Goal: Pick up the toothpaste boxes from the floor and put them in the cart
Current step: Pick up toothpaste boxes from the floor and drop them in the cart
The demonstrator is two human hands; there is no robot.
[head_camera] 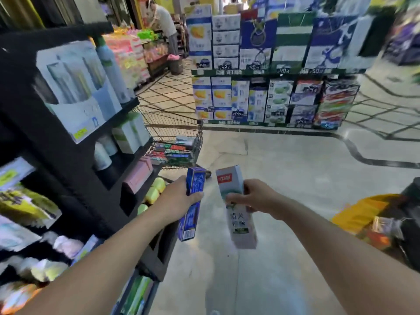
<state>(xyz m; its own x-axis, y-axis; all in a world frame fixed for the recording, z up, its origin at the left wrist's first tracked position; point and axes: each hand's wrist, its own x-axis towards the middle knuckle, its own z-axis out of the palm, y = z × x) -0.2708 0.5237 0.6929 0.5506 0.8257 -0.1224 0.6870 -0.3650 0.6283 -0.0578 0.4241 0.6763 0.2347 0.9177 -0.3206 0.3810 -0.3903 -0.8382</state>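
My left hand (179, 197) grips a blue toothpaste box (190, 214) around its upper half, held upright above the floor. My right hand (251, 196) grips a white and green toothpaste box (241, 221) with a red label at its top, tilted slightly. The two boxes are side by side, a small gap apart. Ahead of them stands a wire shopping cart (172, 123), partly hidden by the black shelf. Several toothpaste boxes (175, 151) lie in the cart's basket.
A black shelf unit (75, 155) with toiletries runs along my left, close to my left arm. A display of stacked cartons (272, 87) faces me across pale floor tiles (284, 167). A yellow and black object (372, 214) sits at the right. A person (164, 23) stands far back.
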